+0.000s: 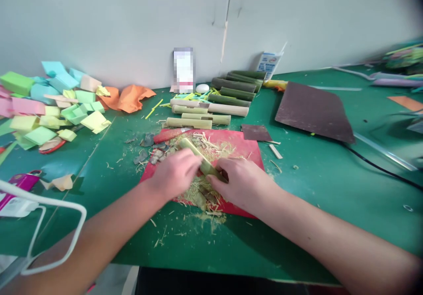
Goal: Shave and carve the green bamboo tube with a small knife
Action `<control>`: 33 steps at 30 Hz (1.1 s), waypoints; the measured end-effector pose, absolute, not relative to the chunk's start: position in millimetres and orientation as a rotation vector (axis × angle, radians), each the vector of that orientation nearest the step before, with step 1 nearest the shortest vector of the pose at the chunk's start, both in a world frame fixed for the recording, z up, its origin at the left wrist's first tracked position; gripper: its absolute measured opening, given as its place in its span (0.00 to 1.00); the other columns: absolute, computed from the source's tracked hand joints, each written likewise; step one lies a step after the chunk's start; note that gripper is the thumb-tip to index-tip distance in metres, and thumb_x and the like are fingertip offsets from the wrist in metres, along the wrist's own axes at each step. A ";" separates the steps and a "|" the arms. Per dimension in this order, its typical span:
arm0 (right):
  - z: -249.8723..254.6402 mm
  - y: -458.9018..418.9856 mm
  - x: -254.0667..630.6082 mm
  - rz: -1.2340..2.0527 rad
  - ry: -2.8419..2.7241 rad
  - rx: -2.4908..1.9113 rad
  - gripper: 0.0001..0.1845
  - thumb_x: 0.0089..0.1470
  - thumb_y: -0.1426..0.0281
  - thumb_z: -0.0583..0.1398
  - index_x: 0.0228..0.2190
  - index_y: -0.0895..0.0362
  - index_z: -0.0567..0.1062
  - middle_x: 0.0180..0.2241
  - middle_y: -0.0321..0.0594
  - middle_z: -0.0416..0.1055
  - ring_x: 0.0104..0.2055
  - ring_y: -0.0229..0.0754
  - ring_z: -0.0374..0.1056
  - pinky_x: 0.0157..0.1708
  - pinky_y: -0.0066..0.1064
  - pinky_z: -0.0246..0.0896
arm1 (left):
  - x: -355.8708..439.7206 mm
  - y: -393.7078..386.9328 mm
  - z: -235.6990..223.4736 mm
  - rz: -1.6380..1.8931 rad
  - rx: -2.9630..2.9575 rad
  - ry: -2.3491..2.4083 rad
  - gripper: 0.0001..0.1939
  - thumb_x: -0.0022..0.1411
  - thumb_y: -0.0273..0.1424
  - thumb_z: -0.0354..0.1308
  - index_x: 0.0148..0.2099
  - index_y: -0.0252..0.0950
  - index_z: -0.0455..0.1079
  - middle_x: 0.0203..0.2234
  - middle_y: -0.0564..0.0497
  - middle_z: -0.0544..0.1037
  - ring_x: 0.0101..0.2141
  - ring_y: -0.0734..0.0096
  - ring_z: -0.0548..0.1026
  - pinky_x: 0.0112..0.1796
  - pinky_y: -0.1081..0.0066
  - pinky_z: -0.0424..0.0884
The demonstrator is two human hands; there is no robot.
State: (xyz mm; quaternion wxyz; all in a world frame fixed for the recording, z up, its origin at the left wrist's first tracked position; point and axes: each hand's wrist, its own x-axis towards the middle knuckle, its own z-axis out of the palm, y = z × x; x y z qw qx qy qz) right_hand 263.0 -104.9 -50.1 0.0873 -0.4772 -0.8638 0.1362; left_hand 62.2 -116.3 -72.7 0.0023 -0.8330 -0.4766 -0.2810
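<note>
A pale green bamboo piece (pixel 209 167) slants over the red sheet (pixel 253 154), its long side cut to a flat, lighter face. My right hand (pixel 243 180) is closed round its lower right end, thumb in front. Against its middle, my left hand (pixel 176 171) has its fingers pressed together and slightly blurred; whatever they pinch is hidden. Beneath both hands lie bamboo shavings and dust (pixel 198 193). Behind them, pale cut bamboo pieces (pixel 188 123) and darker green bamboo pieces (pixel 234 93) lie in a row.
Folded coloured papers (pixel 69 114) and crumpled orange paper (pixel 132 99) cover the left side of the green table (pixel 313 224). A phone (pixel 184 70) leans on the wall. To the right are a large brown sheet (pixel 312 112), a smaller one (pixel 256 133) and a black cable (pixel 383 165).
</note>
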 end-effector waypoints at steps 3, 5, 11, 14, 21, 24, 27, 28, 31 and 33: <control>-48.9 -105.2 262.8 0.397 -2.585 -1.404 0.12 0.51 0.62 0.55 0.21 0.55 0.65 0.21 0.36 0.67 0.23 0.37 0.59 0.22 0.29 0.45 | 62.5 -115.7 -72.1 -0.878 -2.640 -1.479 0.10 0.65 0.28 0.49 0.39 0.33 0.72 0.30 0.48 0.74 0.31 0.71 0.72 0.34 0.71 0.69; -47.9 -105.7 262.8 0.382 -2.589 -1.410 0.13 0.51 0.61 0.55 0.21 0.55 0.65 0.21 0.36 0.67 0.23 0.37 0.59 0.22 0.29 0.46 | 60.7 -113.9 -71.8 -0.933 -2.513 -1.518 0.12 0.65 0.28 0.48 0.34 0.33 0.71 0.28 0.48 0.73 0.30 0.71 0.72 0.34 0.69 0.69; -47.1 -106.8 262.7 0.365 -2.605 -1.407 0.12 0.51 0.63 0.55 0.21 0.55 0.65 0.20 0.36 0.66 0.22 0.36 0.59 0.22 0.29 0.45 | 59.9 -113.9 -72.0 -0.872 -2.636 -1.454 0.10 0.65 0.29 0.49 0.38 0.34 0.72 0.28 0.48 0.74 0.31 0.71 0.72 0.33 0.71 0.69; -47.1 -107.1 262.8 0.372 -2.591 -1.420 0.13 0.51 0.62 0.55 0.21 0.55 0.65 0.21 0.36 0.66 0.23 0.37 0.59 0.22 0.29 0.45 | 60.3 -113.7 -71.2 -0.952 -2.500 -1.529 0.11 0.65 0.28 0.49 0.35 0.33 0.72 0.29 0.48 0.74 0.31 0.71 0.72 0.35 0.69 0.69; -46.7 -107.4 262.6 0.380 -2.599 -1.412 0.12 0.52 0.62 0.55 0.22 0.56 0.66 0.22 0.37 0.68 0.24 0.37 0.61 0.24 0.29 0.47 | 58.2 -113.0 -69.9 -0.913 -2.511 -1.544 0.12 0.65 0.29 0.49 0.35 0.33 0.73 0.28 0.48 0.74 0.31 0.71 0.73 0.35 0.70 0.70; -46.7 -107.5 262.4 0.367 -2.607 -1.402 0.12 0.51 0.63 0.55 0.22 0.56 0.67 0.21 0.37 0.68 0.24 0.37 0.61 0.23 0.30 0.47 | 59.1 -114.8 -70.4 -0.897 -2.549 -1.488 0.11 0.65 0.29 0.49 0.37 0.32 0.73 0.27 0.48 0.74 0.30 0.71 0.72 0.34 0.70 0.70; -46.9 -107.2 262.8 0.378 -2.607 -1.403 0.11 0.51 0.63 0.55 0.22 0.56 0.67 0.21 0.37 0.67 0.24 0.37 0.61 0.23 0.30 0.46 | 61.2 -117.1 -71.1 -0.860 -2.689 -1.437 0.11 0.65 0.29 0.50 0.43 0.34 0.72 0.30 0.47 0.75 0.31 0.71 0.73 0.34 0.71 0.70; -46.9 -107.2 263.1 0.377 -2.603 -1.408 0.12 0.52 0.63 0.55 0.22 0.56 0.67 0.21 0.37 0.68 0.24 0.38 0.61 0.23 0.30 0.46 | 61.1 -116.7 -71.2 -0.880 -2.614 -1.479 0.10 0.65 0.29 0.50 0.40 0.34 0.73 0.30 0.48 0.75 0.31 0.71 0.73 0.34 0.70 0.70; -47.0 -107.3 263.7 0.364 -2.608 -1.404 0.12 0.52 0.62 0.55 0.22 0.56 0.67 0.22 0.37 0.68 0.24 0.38 0.61 0.24 0.30 0.47 | 59.8 -113.9 -70.7 -0.933 -2.473 -1.517 0.11 0.65 0.29 0.49 0.35 0.33 0.73 0.29 0.47 0.75 0.31 0.70 0.73 0.35 0.68 0.70; -46.9 -107.5 263.8 0.366 -2.617 -1.395 0.12 0.52 0.63 0.55 0.22 0.56 0.67 0.22 0.38 0.68 0.24 0.38 0.62 0.24 0.30 0.47 | 59.3 -112.4 -70.1 -0.880 -2.633 -1.431 0.10 0.65 0.29 0.50 0.38 0.33 0.73 0.31 0.47 0.75 0.31 0.71 0.73 0.34 0.69 0.71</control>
